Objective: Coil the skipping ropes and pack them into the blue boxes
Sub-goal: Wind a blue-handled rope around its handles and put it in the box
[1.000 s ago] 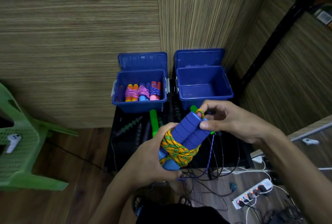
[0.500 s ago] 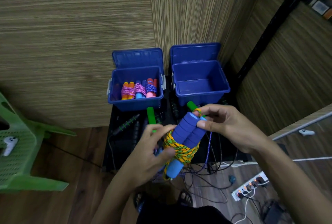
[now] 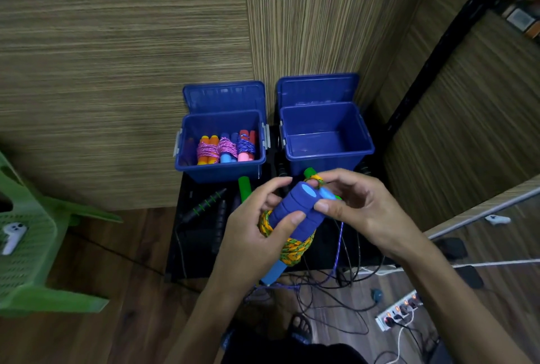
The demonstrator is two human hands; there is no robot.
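I have the skipping rope (image 3: 295,211) up in front of me, its two blue handles side by side with the yellow-green cord wound around them. My left hand (image 3: 251,235) grips the handles from the side, thumb across the foam. My right hand (image 3: 356,208) pinches the loose end of the cord at the handle tops. Beyond them, on the black table (image 3: 198,246), the left box (image 3: 219,170) holds three coiled ropes (image 3: 226,148), and the right box (image 3: 325,159) just beside it stands open too.
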